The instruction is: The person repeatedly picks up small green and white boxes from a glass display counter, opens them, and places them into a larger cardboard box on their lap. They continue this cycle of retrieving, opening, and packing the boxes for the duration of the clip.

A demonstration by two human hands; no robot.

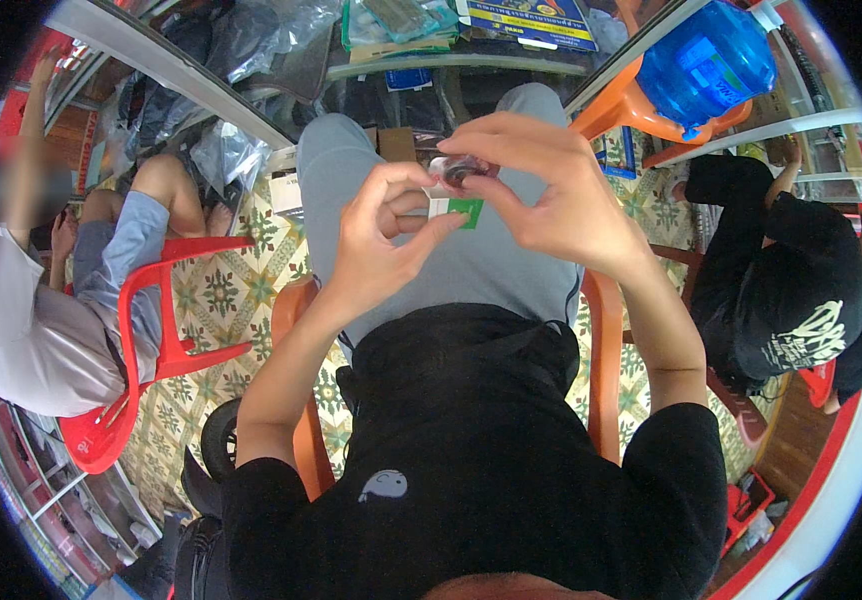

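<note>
A: What lies under the hands?

B: The lap. Grey trousers (441,275) stretch below both, and an orange chair (604,365) has an armrest on each side, nearer the body than the hands. Lower down is a patterned tile floor (216,285).

A: What does each hand hold?

B: The left hand (376,225) is curled, pinching a small white-and-green box (469,213) between thumb and fingers. The right hand (556,190) grips a small dark object (459,172) by thumb and forefinger, right at the box's far end. Whether the two touch, I cannot tell.

A: And around them?

B: Beyond the knees, a metal frame (191,82) slants away on the left hand's side; clear plastic bags (251,40) lie past it. A blue water bottle (708,65) stands beyond the right hand, farther right.

A: How much room sideways?

B: Floor shows on both sides. A red chair (131,320) with a seated person (51,335) is well left of the left hand; another person (801,270), in black, sits well right of the right.

A: Any writing?

B: Pale lettering on that black shirt, white print on the bottle's label. The box's marks are too small to read.
</note>
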